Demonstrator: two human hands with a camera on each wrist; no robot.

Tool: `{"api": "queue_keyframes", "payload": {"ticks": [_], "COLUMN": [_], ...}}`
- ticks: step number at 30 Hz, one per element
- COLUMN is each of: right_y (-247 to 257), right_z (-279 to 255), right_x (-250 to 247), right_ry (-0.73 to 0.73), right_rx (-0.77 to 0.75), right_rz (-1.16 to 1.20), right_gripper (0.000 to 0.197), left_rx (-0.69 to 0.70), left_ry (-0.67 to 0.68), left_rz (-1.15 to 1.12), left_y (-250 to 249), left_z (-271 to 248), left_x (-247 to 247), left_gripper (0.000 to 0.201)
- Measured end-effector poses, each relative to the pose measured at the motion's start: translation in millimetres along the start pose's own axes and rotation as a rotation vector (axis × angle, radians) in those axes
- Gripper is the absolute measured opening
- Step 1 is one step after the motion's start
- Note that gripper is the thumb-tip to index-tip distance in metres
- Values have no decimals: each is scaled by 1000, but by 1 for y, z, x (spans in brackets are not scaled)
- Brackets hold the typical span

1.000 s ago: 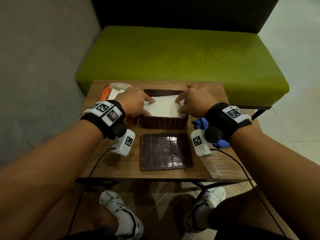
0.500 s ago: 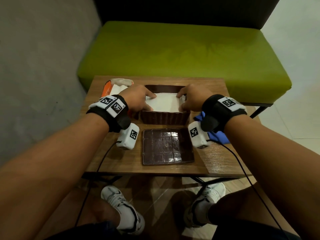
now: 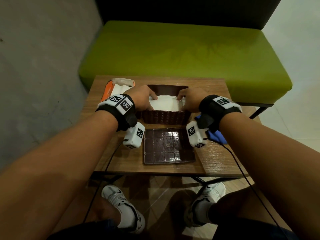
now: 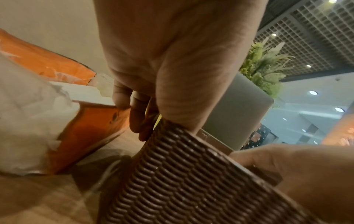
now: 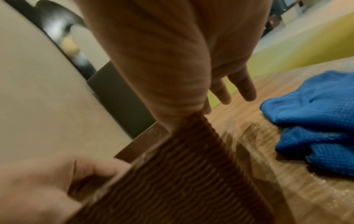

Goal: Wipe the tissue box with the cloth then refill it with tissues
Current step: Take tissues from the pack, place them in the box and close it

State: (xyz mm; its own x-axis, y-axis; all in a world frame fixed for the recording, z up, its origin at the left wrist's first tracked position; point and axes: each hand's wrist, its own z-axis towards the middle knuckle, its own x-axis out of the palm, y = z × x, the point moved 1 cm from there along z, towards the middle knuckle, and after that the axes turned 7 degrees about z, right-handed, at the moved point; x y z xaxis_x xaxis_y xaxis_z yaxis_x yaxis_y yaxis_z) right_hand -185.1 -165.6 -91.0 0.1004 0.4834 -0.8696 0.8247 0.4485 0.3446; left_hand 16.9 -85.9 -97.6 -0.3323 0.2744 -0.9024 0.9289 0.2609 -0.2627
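Change since a second ago: tissue stack sits lower in the box; both hands have stayed at its ends.

Head view: tissue box (image 3: 164, 116), brown woven, at desk (image 3: 216, 158) centre. White tissues (image 3: 165, 104) inside, crown bulging. Left hand (image 3: 141, 99) at 9 o'clock of the stack, right hand (image 3: 188, 101) at 3 o'clock, fingertips pressing. Lid (image 3: 168, 146) at 6 o'clock; blue cloth (image 3: 217, 136) at 4 o'clock; orange tissue pack (image 3: 112, 89) at 10 o'clock.

Left wrist view: grip loosely curled over the box wall; no clear clasp.

Right wrist view: fingers extended, holding nothing.

Advice: press both ends evenly, flatten corners below the rim before fitting the lid.
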Motion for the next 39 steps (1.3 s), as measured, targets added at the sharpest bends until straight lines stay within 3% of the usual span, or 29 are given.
{"api": "queue_keyframes", "payload": {"ticks": [3, 6, 10, 14, 18, 21, 24, 26, 28, 29, 33, 39], "right_y": [-9, -14, 1, 6, 3, 0, 4, 12, 29, 41, 108, 175], "right_z": [-9, -16, -15, -15, -22, -34, -48, -53, -56, -56, -46, 20], "right_x": [-12, -23, -14, -5, -21, -34, -47, -55, -60, -62, -53, -12], "right_ry": [-20, -102, -50, 12, 27, -29, -129, -279, -394, -404, -247, -18], "right_rx": [-17, -8, -16, -3, -19, -27, -32, -81, -137, -169, -353, -456], "right_rz": [96, 141, 2, -44, 24, 128, 219, 242, 236, 236, 201, 26], "right_gripper": [53, 46, 29, 20, 35, 44, 37, 23, 14, 13, 17, 26], "left_rx": [-18, -28, -3, 7, 0, -1, -48, -163, -314, -375, -482, -449], "left_ry": [-7, -61, 44, 52, 40, -27, -163, -319, -437, -432, -266, -212], "left_rz": [-85, -132, 34, 45, -18, -193, -449, -610, -676, -685, -577, -217], "left_y": [6, 8, -2, -5, -4, 1, 13, 34, 59, 69, 81, 81], "left_z": [-5, -8, -7, -9, -20, -34, -55, -67, -70, -70, -64, -48], "left_x": [-6, -8, 0, 2, -6, -14, -29, -39, -46, -47, -40, -40], "left_gripper": [64, 63, 29, 29, 43, 55, 31, 9, 19, 22, 18, 10]}}
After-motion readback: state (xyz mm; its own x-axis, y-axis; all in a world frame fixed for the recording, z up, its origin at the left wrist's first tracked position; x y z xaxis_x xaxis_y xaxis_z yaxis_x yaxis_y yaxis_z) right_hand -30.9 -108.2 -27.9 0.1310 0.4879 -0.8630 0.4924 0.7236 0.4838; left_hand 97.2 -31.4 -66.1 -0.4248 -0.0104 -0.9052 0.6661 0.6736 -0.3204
